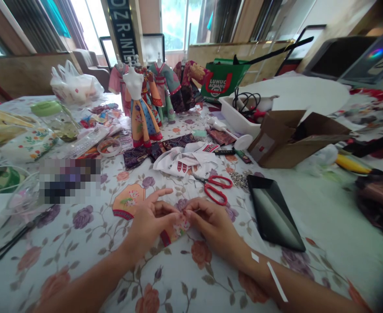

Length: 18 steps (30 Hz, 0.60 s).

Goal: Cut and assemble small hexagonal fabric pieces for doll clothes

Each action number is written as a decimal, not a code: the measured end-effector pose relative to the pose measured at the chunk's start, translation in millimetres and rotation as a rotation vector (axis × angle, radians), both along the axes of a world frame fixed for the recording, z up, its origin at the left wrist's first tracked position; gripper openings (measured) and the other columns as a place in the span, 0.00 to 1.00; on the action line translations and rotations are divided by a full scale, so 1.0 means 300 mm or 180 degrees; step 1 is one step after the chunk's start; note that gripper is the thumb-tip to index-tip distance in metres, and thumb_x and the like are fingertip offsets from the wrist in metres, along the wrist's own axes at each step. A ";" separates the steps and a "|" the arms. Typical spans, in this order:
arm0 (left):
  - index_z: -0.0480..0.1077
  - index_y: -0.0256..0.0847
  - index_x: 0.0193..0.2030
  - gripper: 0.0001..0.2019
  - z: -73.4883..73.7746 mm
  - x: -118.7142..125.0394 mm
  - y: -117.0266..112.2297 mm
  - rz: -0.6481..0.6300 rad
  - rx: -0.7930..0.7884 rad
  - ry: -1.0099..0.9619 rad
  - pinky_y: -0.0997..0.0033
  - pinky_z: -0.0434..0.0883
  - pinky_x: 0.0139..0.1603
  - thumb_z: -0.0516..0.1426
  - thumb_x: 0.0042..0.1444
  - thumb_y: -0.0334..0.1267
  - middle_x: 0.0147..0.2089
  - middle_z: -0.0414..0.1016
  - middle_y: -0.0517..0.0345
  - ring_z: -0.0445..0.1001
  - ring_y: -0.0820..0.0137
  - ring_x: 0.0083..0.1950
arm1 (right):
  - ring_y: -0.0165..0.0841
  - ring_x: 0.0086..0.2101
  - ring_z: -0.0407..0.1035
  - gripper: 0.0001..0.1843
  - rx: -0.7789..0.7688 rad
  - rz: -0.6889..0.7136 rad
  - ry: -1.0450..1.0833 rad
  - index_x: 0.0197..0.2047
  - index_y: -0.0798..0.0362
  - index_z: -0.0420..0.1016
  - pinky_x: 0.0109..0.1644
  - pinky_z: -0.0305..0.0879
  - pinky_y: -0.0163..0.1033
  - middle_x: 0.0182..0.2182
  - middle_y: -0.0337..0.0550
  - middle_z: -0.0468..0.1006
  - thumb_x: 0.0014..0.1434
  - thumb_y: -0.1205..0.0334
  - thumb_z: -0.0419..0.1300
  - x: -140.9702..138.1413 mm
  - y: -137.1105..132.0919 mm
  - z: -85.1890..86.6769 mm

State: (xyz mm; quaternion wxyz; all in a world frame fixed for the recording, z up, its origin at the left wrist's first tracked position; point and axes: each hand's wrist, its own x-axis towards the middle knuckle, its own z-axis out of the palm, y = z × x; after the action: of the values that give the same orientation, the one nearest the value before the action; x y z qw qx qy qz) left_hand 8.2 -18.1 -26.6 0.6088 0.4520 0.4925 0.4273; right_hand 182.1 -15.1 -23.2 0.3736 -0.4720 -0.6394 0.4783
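1. Table: flat top under a floral cloth, printed roses and purple blooms on pale ground.
2. Cardboard box: brown, flaps open, toward the far right edge.
3. Tablet: black, glossy, rectangular, right of the hands.
4. Doll dress on mannequin: white torso form, orange-blue skirt, upright near the far middle.
5. Left hand: thumb and middle fingers pinched on the fabric piece, index finger stretched out and apart.
6. Right hand: fingers curled together, tips clamped on the same piece's upper end.
7. Scissors: red loop handles, steel blades, just beyond the right hand.
8. Fabric piece: small floral strip, red-trimmed, near the table's near edge, centre; long axis slants from lower left to upper right.
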 end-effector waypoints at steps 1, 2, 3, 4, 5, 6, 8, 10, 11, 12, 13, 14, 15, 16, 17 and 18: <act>0.61 0.36 0.58 0.33 0.001 -0.001 0.001 -0.0002 0.0002 -0.0031 0.71 0.71 0.36 0.66 0.45 0.35 0.30 0.78 0.57 0.76 0.68 0.33 | 0.32 0.29 0.67 0.09 0.0002 -0.0008 -0.0008 0.29 0.53 0.73 0.35 0.62 0.35 0.27 0.40 0.74 0.58 0.60 0.57 -0.001 0.000 0.002; 0.61 0.36 0.58 0.33 0.001 -0.003 0.002 0.0001 0.0007 -0.0068 0.71 0.70 0.36 0.66 0.45 0.35 0.30 0.78 0.58 0.76 0.68 0.32 | 0.32 0.29 0.66 0.09 -0.0017 -0.0008 0.0003 0.29 0.53 0.73 0.34 0.62 0.35 0.26 0.40 0.73 0.58 0.60 0.57 -0.002 0.000 0.004; 0.61 0.36 0.58 0.33 0.002 -0.004 0.003 0.0001 0.0006 -0.0105 0.71 0.70 0.36 0.66 0.45 0.35 0.30 0.78 0.58 0.76 0.69 0.32 | 0.31 0.29 0.65 0.09 -0.0057 0.0001 0.0035 0.29 0.53 0.72 0.34 0.62 0.35 0.26 0.39 0.73 0.59 0.60 0.57 -0.003 0.000 0.005; 0.61 0.36 0.58 0.33 0.003 -0.005 0.004 -0.0001 -0.0001 -0.0136 0.72 0.70 0.35 0.66 0.45 0.35 0.29 0.78 0.58 0.76 0.69 0.31 | 0.31 0.29 0.65 0.10 -0.0111 0.0025 0.0078 0.29 0.53 0.72 0.34 0.61 0.34 0.26 0.39 0.73 0.59 0.59 0.56 -0.003 0.000 0.005; 0.60 0.35 0.58 0.33 0.004 -0.005 0.004 -0.0002 -0.0019 -0.0157 0.72 0.70 0.35 0.66 0.45 0.35 0.29 0.78 0.58 0.76 0.70 0.31 | 0.31 0.29 0.66 0.09 -0.0171 0.0063 0.0129 0.30 0.53 0.73 0.34 0.62 0.34 0.27 0.39 0.73 0.59 0.59 0.57 -0.003 0.000 0.005; 0.60 0.35 0.58 0.33 0.005 -0.005 0.003 -0.0009 -0.0045 -0.0168 0.73 0.70 0.35 0.66 0.45 0.35 0.29 0.78 0.58 0.75 0.70 0.30 | 0.31 0.30 0.66 0.09 -0.0219 0.0105 0.0174 0.31 0.54 0.73 0.35 0.62 0.34 0.29 0.40 0.74 0.59 0.58 0.57 -0.003 0.000 0.004; 0.59 0.35 0.59 0.35 0.004 -0.004 0.001 -0.0038 -0.0084 -0.0173 0.73 0.70 0.34 0.66 0.44 0.35 0.28 0.78 0.58 0.75 0.70 0.29 | 0.32 0.32 0.67 0.09 -0.0229 0.0183 0.0198 0.32 0.54 0.74 0.36 0.62 0.34 0.30 0.41 0.75 0.59 0.58 0.58 -0.001 0.000 0.000; 0.58 0.35 0.60 0.36 0.001 -0.004 -0.001 -0.0068 -0.0082 -0.0145 0.73 0.70 0.33 0.67 0.43 0.35 0.27 0.78 0.59 0.75 0.70 0.29 | 0.31 0.30 0.67 0.09 -0.0152 0.0227 0.0148 0.29 0.54 0.74 0.36 0.62 0.34 0.28 0.40 0.75 0.58 0.59 0.59 0.001 -0.001 -0.005; 0.58 0.36 0.60 0.37 -0.001 -0.004 -0.002 -0.0084 -0.0066 -0.0119 0.73 0.70 0.33 0.66 0.43 0.34 0.27 0.78 0.59 0.75 0.70 0.29 | 0.31 0.29 0.66 0.09 -0.0118 0.0226 0.0128 0.28 0.54 0.73 0.35 0.61 0.34 0.27 0.40 0.74 0.57 0.60 0.59 0.002 -0.002 -0.008; 0.57 0.36 0.61 0.37 -0.002 -0.004 -0.002 -0.0101 -0.0041 -0.0087 0.73 0.70 0.33 0.66 0.44 0.34 0.27 0.78 0.59 0.75 0.70 0.29 | 0.31 0.28 0.66 0.10 -0.0095 0.0224 0.0123 0.27 0.55 0.72 0.34 0.61 0.34 0.25 0.40 0.73 0.57 0.60 0.58 0.002 -0.002 -0.012; 0.57 0.36 0.61 0.37 -0.002 -0.004 -0.002 -0.0116 -0.0014 -0.0054 0.73 0.70 0.33 0.66 0.44 0.34 0.27 0.78 0.59 0.75 0.70 0.29 | 0.31 0.28 0.65 0.10 -0.0091 0.0216 0.0135 0.27 0.55 0.72 0.33 0.61 0.34 0.25 0.40 0.73 0.57 0.61 0.58 0.003 -0.002 -0.014; 0.57 0.36 0.61 0.37 -0.002 -0.005 -0.001 -0.0128 0.0006 -0.0029 0.73 0.70 0.33 0.66 0.44 0.34 0.28 0.78 0.59 0.75 0.70 0.30 | 0.31 0.28 0.65 0.09 -0.0100 0.0195 0.0162 0.27 0.55 0.72 0.33 0.61 0.34 0.25 0.40 0.73 0.58 0.61 0.58 0.003 -0.001 -0.017; 0.56 0.36 0.62 0.37 0.000 -0.006 0.000 -0.0140 0.0016 -0.0017 0.73 0.70 0.33 0.66 0.45 0.34 0.28 0.78 0.59 0.75 0.70 0.30 | 0.31 0.28 0.65 0.09 -0.0124 0.0173 0.0195 0.28 0.55 0.72 0.33 0.61 0.34 0.25 0.40 0.73 0.58 0.60 0.58 0.004 0.000 -0.018; 0.56 0.36 0.62 0.37 0.003 -0.006 0.002 -0.0135 0.0018 -0.0018 0.73 0.70 0.34 0.65 0.45 0.33 0.28 0.78 0.58 0.75 0.70 0.30 | 0.30 0.28 0.65 0.10 -0.0155 0.0142 0.0231 0.28 0.55 0.72 0.33 0.61 0.34 0.25 0.40 0.73 0.58 0.60 0.57 0.004 0.001 -0.019; 0.56 0.35 0.62 0.37 0.006 -0.008 0.004 -0.0124 0.0015 -0.0020 0.73 0.70 0.34 0.65 0.45 0.33 0.29 0.78 0.58 0.75 0.70 0.30 | 0.30 0.27 0.65 0.10 -0.0200 0.0108 0.0262 0.28 0.55 0.72 0.32 0.60 0.34 0.25 0.40 0.73 0.58 0.60 0.58 0.004 0.003 -0.019; 0.56 0.35 0.61 0.36 0.009 -0.009 0.006 -0.0107 0.0012 -0.0023 0.73 0.70 0.33 0.65 0.46 0.33 0.28 0.78 0.59 0.75 0.71 0.30 | 0.29 0.27 0.64 0.10 -0.0252 0.0085 0.0287 0.28 0.56 0.72 0.31 0.60 0.34 0.25 0.40 0.72 0.58 0.59 0.58 0.005 0.005 -0.019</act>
State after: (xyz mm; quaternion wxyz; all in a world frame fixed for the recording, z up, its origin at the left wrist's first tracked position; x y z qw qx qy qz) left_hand 5.5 -16.2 -23.9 0.6168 0.4597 0.4818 0.4196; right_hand 183.6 -13.7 -28.8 0.3767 -0.4559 -0.6087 0.5290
